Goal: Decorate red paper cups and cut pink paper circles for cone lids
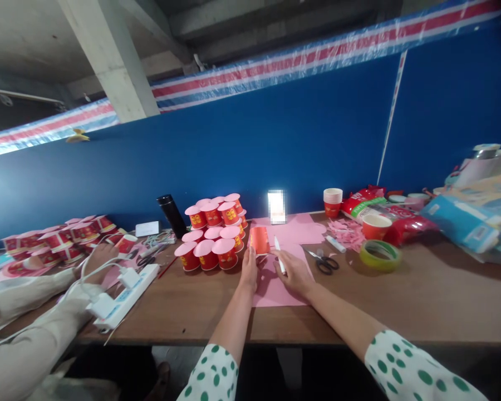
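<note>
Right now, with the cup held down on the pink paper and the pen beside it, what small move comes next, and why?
Probably bring the pen tip against the rim of the red cup and trace around it. The left hand steadies the cup upside down on the pink paper, the right hand grips the pen just beside it, and the paper near them looks unmarked.
</note>
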Demonstrator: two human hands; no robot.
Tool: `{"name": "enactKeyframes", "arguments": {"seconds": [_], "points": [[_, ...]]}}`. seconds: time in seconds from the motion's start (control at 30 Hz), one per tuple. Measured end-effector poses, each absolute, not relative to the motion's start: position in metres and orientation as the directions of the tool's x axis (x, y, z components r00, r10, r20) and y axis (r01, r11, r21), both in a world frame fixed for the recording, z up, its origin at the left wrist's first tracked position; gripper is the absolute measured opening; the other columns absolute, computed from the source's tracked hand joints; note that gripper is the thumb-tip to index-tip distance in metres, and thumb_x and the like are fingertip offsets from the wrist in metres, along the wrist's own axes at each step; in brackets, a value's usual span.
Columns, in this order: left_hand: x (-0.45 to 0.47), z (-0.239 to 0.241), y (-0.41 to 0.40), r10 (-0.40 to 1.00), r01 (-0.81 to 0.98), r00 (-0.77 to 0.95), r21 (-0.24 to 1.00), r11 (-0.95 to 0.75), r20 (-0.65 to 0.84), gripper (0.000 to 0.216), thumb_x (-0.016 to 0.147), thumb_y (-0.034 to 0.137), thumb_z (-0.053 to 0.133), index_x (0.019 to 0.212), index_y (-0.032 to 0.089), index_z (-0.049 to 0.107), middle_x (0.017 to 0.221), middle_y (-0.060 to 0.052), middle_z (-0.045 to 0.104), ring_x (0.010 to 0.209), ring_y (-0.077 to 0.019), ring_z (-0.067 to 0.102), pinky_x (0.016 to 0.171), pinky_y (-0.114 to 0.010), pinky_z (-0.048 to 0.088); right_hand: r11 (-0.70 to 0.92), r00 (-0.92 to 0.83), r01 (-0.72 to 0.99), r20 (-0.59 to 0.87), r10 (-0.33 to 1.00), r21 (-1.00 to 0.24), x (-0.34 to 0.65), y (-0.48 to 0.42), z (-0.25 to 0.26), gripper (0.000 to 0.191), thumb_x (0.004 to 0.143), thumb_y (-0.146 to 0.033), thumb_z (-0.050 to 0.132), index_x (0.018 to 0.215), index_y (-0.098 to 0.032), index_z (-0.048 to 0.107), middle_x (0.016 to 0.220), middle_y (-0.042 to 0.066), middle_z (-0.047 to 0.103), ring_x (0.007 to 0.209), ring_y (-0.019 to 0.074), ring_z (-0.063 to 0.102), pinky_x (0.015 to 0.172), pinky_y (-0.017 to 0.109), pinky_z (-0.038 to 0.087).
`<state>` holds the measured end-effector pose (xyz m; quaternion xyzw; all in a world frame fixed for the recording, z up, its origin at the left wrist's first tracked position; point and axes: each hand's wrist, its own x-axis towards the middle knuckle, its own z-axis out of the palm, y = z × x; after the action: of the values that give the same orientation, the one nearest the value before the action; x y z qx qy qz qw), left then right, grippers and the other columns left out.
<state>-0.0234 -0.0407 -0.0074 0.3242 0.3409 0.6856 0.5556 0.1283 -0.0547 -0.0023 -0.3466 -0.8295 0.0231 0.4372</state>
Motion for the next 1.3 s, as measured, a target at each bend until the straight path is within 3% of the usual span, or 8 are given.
{"name": "enactKeyframes", "arguments": {"seconds": [0.13,0.3,0.43,0.93,1.3], "points": [[-0.0244,-0.0081,-0.0408,0.986,-0.547,-0.145,0.825,-0.144,0.076,0.052,0.073,0.060,0.062,0.109,0.023,0.056,0.098,-0.006,0.067,0.086,-0.0169,0.064,0.079,-0.030,0.047,0.773,-0.389,0.537,0.714,0.582,-0.338,0.1277,-0.0542,-0.0026,0.036,0.091,-0.018,0.042,0.126,-0.022,0.048,0.116,0.009,0.063,0.105,0.0211,0.061,0.088,0.036,0.051],[-0.0235,-0.0093,-0.0430,0.986,-0.548,-0.155,0.826,-0.136,0.060,0.053,0.065,0.038,0.078,0.110,0.028,0.052,0.093,0.000,0.066,0.083,-0.0137,0.064,0.084,-0.032,0.045,0.772,-0.407,0.531,0.694,0.594,-0.349,0.1281,-0.0536,-0.0033,0.038,0.090,-0.018,0.042,0.128,-0.021,0.046,0.119,0.010,0.061,0.101,0.0207,0.063,0.086,0.036,0.052],[-0.0229,-0.0112,-0.0430,0.983,-0.536,-0.171,0.831,-0.150,0.067,0.055,0.065,0.032,0.079,0.111,0.028,0.049,0.094,-0.001,0.065,0.082,-0.0128,0.063,0.085,-0.033,0.044,0.779,-0.405,0.529,0.705,0.582,-0.338,0.1280,-0.0535,-0.0041,0.039,0.089,-0.017,0.043,0.128,-0.021,0.047,0.119,0.010,0.062,0.099,0.0206,0.064,0.085,0.035,0.052],[-0.0229,-0.0126,-0.0408,0.972,-0.521,-0.222,0.833,-0.184,0.076,0.037,0.065,0.032,0.079,0.090,0.023,0.054,0.085,0.002,0.063,0.075,-0.0098,0.061,0.081,-0.031,0.046,0.781,-0.414,0.524,0.699,0.583,-0.340,0.1266,-0.0533,-0.0041,0.036,0.092,-0.019,0.041,0.127,-0.021,0.047,0.116,0.010,0.062,0.105,0.0221,0.061,0.087,0.037,0.051],[-0.0228,-0.0101,-0.0421,0.979,-0.514,-0.181,0.840,-0.174,0.092,0.038,0.064,0.035,0.079,0.093,0.022,0.059,0.093,0.000,0.065,0.081,-0.0104,0.062,0.080,-0.029,0.046,0.776,-0.408,0.530,0.700,0.586,-0.342,0.1262,-0.0527,-0.0058,0.037,0.092,-0.018,0.040,0.128,-0.021,0.047,0.119,0.010,0.061,0.107,0.0215,0.060,0.089,0.036,0.051]]}}
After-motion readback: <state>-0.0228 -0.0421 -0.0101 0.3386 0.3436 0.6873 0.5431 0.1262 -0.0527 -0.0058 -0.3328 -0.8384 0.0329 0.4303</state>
